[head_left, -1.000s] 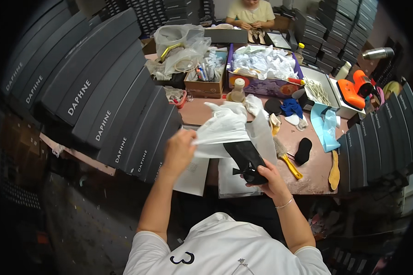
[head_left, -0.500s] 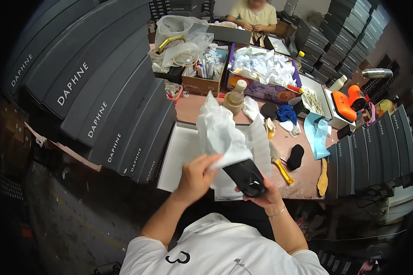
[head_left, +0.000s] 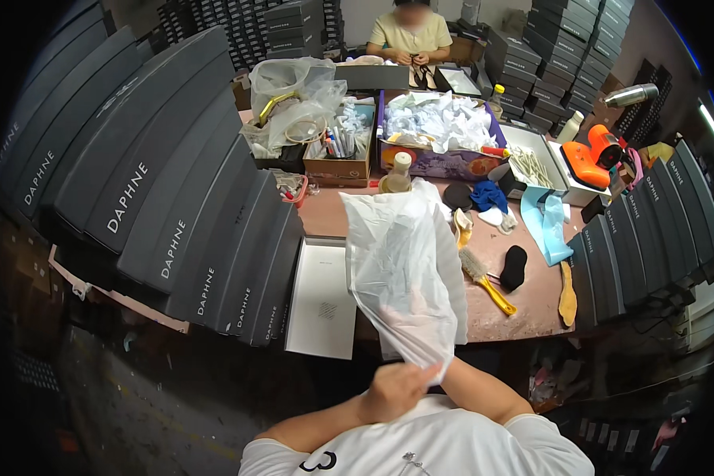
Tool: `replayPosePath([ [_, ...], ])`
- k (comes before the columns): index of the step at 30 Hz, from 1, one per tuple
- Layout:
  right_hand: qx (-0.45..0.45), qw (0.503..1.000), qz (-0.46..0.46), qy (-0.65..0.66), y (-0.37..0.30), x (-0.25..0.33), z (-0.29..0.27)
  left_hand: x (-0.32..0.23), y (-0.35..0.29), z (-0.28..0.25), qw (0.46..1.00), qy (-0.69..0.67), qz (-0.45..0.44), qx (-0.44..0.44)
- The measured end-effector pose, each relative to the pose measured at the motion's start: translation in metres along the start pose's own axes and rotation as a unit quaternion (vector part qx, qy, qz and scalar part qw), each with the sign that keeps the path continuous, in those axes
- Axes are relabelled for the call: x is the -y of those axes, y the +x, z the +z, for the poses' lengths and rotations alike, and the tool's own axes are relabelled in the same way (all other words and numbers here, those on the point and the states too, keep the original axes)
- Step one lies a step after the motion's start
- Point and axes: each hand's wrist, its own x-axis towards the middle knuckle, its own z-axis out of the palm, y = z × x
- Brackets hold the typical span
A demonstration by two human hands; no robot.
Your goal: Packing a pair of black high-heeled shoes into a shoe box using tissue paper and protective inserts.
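A thin white bag [head_left: 397,262] spreads upright in front of me, its narrow mouth gathered low near my body. My left hand [head_left: 401,393] is closed on the bag's lower edge. My right forearm [head_left: 484,389] runs up into the mouth. My right hand is inside the bag; only a faint pinkish patch shows through, so its fingers are hidden. The black shoe seen earlier is out of sight. A white sheet [head_left: 452,274] lies behind the bag. Left of it is a shallow white box part [head_left: 321,305].
Tall rows of dark shoe boxes [head_left: 166,206] stand at left, with more [head_left: 642,230] at right. A yellow-handled brush [head_left: 492,289], black pad [head_left: 513,268], blue sheet [head_left: 545,230] and bottle [head_left: 397,173] lie or stand across the table. Behind are a paper-filled box [head_left: 440,163] and another person [head_left: 408,40].
The bag has gone from bunched at the shoe's end to spread out and drawn down over my right hand. My left hand has moved down toward my body. The shoe has gone from sight.
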Motion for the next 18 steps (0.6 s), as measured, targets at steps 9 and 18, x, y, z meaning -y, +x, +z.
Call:
replayPosePath([
  [9,0.145,0.987,-0.068,0.008,-0.006,-0.005,0.005,0.059,-0.021,-0.028,0.797,-0.271,-0.379,-0.383],
  [18,0.253,0.942,-0.150,0.163,0.002,-0.037,-0.034,0.106,-0.015,-0.073,0.759,-0.281,-0.367,-0.458],
])
